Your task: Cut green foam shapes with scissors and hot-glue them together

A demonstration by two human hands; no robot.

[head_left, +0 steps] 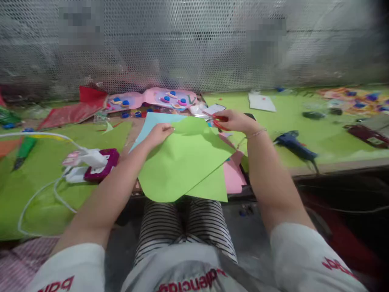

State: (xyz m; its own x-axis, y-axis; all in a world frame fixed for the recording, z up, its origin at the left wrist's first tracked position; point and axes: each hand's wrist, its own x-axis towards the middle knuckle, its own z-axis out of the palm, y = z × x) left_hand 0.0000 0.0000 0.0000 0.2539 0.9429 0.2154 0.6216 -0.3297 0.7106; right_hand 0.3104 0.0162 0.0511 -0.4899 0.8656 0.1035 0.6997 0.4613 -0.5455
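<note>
A large light-green paper sheet (182, 162) with a rounded left corner lies at the table's front edge, partly overhanging it. At its upper left, my left hand (159, 134) pinches the sheet between thumb and fingers. My right hand (232, 121) is closed round the red handles of a pair of scissors (219, 121). The blades point left, just beyond the sheet's upper right edge; whether they touch it I cannot tell. Under the green sheet show a light-blue sheet (152, 121) and a pink sheet (234, 176).
Left of my forearm stands a purple power strip (111, 160) with white plugs and cables. A blue glue gun (296, 147) lies to the right. Pink decorated pieces (168, 98) line the back, before a perforated metal panel (188, 44). A green-handled tool (24, 152) is far left.
</note>
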